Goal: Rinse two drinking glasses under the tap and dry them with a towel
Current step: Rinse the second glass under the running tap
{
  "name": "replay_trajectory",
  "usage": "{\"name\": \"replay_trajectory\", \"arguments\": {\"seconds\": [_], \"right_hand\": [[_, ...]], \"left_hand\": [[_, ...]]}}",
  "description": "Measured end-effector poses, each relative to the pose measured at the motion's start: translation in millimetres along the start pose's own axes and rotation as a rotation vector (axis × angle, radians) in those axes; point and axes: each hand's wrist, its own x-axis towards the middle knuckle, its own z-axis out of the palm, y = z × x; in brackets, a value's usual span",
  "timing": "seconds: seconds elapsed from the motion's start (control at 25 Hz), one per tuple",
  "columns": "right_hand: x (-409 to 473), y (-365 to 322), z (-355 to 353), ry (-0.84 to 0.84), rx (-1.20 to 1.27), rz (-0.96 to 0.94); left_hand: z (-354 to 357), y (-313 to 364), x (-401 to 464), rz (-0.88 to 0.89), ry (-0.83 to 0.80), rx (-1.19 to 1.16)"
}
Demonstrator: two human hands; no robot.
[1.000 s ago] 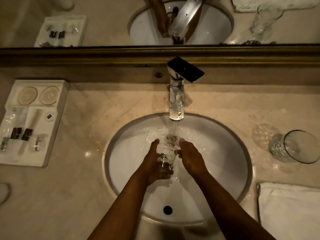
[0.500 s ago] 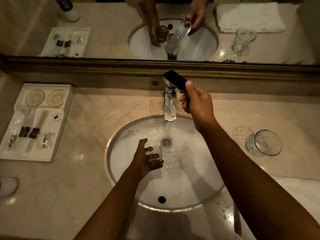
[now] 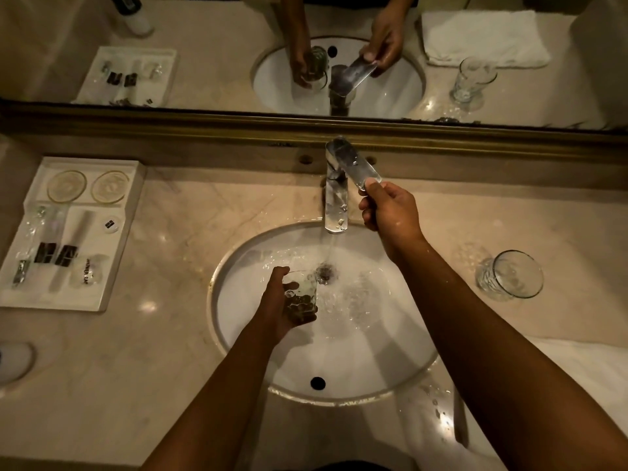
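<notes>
My left hand (image 3: 277, 309) grips a dimpled drinking glass (image 3: 302, 297) over the white sink (image 3: 234, 266), just left of the water stream. Water runs from the chrome tap (image 3: 335, 209) straight onto the drain (image 3: 327, 271). My right hand (image 3: 390, 209) pinches the end of the tap's lever handle (image 3: 353, 164). A second glass (image 3: 509, 275) stands on the counter to the right of the sink. A white towel (image 3: 598, 372) lies at the right edge, partly behind my right arm.
A white amenity tray (image 3: 73, 232) with coasters and small packets sits on the marble counter at left. A small white dish (image 3: 13, 363) is at the far left edge. The mirror (image 3: 204, 45) above reflects the sink, hands, glass and towel.
My right hand left the glass and reached up to the tap lever, now pinching its end. My left hand drew the glass leftward out of the stream. The lever looks lowered.
</notes>
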Motion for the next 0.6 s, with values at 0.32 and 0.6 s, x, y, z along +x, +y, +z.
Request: {"name": "replay_trajectory", "arguments": {"seconds": [0.32, 0.6], "right_hand": [[-58, 68, 3, 0.016, -0.294, 0.036], [-139, 133, -6, -0.177, -0.535, 0.106]], "left_hand": [[7, -11, -16, -0.005, -0.046, -0.099], [24, -40, -49, -0.011, -0.196, -0.109]]}}
